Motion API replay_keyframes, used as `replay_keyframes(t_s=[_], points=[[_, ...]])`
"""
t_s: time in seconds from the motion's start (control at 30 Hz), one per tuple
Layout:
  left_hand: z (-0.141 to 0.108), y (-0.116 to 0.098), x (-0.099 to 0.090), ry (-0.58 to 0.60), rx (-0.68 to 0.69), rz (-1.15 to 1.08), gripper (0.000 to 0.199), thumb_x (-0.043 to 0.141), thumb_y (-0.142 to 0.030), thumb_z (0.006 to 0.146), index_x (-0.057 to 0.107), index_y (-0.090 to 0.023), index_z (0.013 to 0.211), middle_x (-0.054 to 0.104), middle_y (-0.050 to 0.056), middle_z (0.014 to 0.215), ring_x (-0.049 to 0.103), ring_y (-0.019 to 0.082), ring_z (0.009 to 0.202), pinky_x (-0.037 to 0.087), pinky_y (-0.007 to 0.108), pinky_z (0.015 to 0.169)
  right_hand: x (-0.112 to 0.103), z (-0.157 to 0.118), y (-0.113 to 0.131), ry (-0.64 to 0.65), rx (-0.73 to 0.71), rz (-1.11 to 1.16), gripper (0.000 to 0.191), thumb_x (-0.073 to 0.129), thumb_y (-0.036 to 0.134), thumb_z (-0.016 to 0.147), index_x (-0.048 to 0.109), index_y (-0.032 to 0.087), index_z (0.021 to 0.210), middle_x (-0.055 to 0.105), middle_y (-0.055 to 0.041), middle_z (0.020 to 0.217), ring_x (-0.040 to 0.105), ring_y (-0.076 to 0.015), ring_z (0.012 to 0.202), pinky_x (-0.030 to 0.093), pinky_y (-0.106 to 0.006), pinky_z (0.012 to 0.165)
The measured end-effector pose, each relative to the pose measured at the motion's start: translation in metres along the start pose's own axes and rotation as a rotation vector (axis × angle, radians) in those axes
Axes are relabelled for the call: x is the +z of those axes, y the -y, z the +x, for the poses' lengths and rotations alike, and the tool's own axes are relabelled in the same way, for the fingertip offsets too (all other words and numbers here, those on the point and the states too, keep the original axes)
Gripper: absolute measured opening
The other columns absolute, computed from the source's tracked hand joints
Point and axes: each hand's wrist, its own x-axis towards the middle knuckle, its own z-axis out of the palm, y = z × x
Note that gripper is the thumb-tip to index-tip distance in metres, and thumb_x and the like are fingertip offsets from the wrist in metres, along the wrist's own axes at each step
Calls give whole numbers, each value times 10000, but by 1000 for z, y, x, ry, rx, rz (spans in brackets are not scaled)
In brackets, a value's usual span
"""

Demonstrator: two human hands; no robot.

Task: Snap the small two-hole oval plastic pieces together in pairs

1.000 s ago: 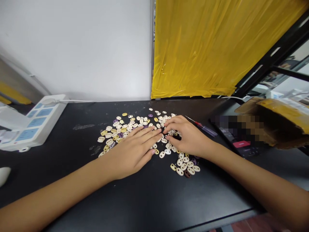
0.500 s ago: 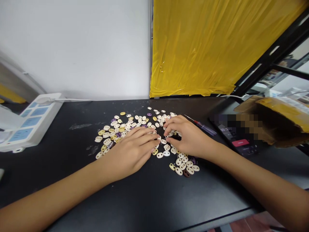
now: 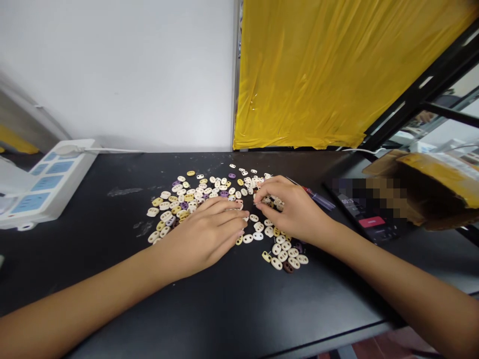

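Note:
A spread of small oval two-hole pieces (image 3: 194,197), mostly white with some yellow and purple ones, lies on the black table (image 3: 239,299). My left hand (image 3: 204,234) rests palm down on the pile's near side, fingers slightly curled and pointing right. My right hand (image 3: 290,209) sits on the right part of the pile, its thumb and forefinger pinched together at a white piece; whether the piece is gripped is too small to tell. A small cluster of pieces (image 3: 286,257) lies just below my right wrist.
A white power strip (image 3: 41,187) with blue sockets sits at the far left, its cable running along the wall. A pen (image 3: 318,198) lies right of the pile. A dark device (image 3: 368,219) and a cardboard box (image 3: 430,184) stand at the right. Yellow plastic sheeting (image 3: 329,75) hangs behind.
My left hand's fingers have curled and drawn back slightly toward me. My right hand's thumb and forefinger have closed into a pinch over the pile. The view shifted a little.

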Motion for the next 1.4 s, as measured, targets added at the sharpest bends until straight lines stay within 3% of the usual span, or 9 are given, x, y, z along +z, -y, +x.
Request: replay_keyframes(t_s=[0.27,0.63,0.7,0.8,1.0,1.13,1.4], points=[[-3,-3,2,8,-98,-161,231,496,-51,986,670,-139,1110,694,82,1079,592,230,1105,442,398,1052,1,1,1,-41,-6,-1,136,629,55,867,698,169,897,762,-47,877,670,-202,869,527,-329,822],[-4,-2,4,-32,-106,-132,225,478,-68,1028,625,-133,1186,667,85,1067,599,220,1059,467,382,981,0,-1,2,-101,-11,17,156,620,74,879,702,187,950,777,-44,949,713,-194,899,557,-331,840],[-3,-4,2,-82,-176,-195,228,484,-71,1028,598,-155,1206,655,72,1120,612,186,1063,483,324,959,-1,-1,4,-113,0,50,151,621,79,885,706,186,950,778,-42,956,715,-185,906,554,-324,859],[1,-9,-5,-164,-351,-379,164,535,-107,1009,610,-194,1127,664,19,1052,645,120,910,513,236,820,-2,0,9,-141,53,157,128,631,99,902,717,179,953,776,-38,957,715,-166,903,551,-305,872],[11,-19,-13,-238,-678,-915,81,719,-197,883,686,-187,957,709,-9,875,680,114,807,562,216,765,-5,0,21,-125,168,509,98,699,180,902,731,181,995,744,-20,878,680,-141,826,553,-275,778],[13,-22,-13,-255,-733,-1013,134,788,-200,820,713,-161,924,730,-3,810,682,107,749,570,197,729,-5,-2,27,-74,187,672,96,747,189,873,744,185,968,741,-16,860,665,-127,781,558,-268,759],[12,-21,-11,-266,-741,-1037,109,810,-188,802,717,-155,849,754,1,824,709,100,767,573,171,751,-5,-1,28,-36,173,709,99,720,160,898,762,204,976,759,-16,910,678,-121,809,554,-255,750]])
